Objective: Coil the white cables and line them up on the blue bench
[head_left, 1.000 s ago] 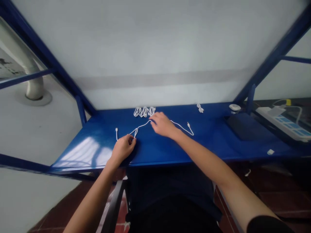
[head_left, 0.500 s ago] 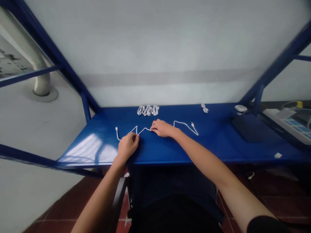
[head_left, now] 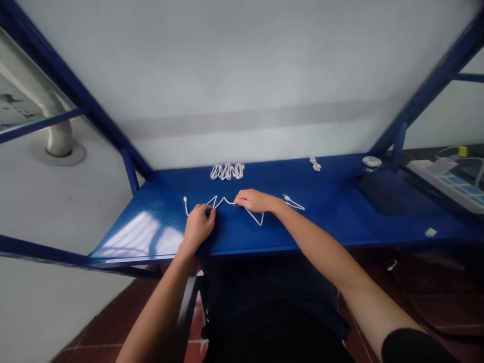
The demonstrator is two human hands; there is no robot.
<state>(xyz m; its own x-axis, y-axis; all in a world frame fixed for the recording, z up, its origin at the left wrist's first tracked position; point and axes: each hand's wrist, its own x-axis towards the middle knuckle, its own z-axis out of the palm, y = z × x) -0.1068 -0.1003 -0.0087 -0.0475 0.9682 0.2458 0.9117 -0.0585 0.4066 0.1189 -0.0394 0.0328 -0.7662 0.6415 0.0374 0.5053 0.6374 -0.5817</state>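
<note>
Cable [head_left: 260,224] has shifted on blue table [head_left: 242,239] by wall [head_left: 249,75]

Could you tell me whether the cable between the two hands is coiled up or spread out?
Spread out: the white cable zigzags loosely between the left hand and right hand.

A pale gray wall [head_left: 257,65] stands behind the blue counter [head_left: 321,227] and carries a darker horizontal band [head_left: 245,121] across its lower section. Blue metal uprights, left [head_left: 56,65] and right [head_left: 427,91], frame the counter; short diagonal braces, left [head_left: 129,171] and right [head_left: 399,146], adjoin them. At far left, a light-colored pipe [head_left: 58,136] enters a round collar [head_left: 78,154]. The floor [head_left: 100,312] consists of dark red tiles with pale joints. A bright light patch [head_left: 132,232], crossed by shadow lines, falls on the counter's left section.
</note>
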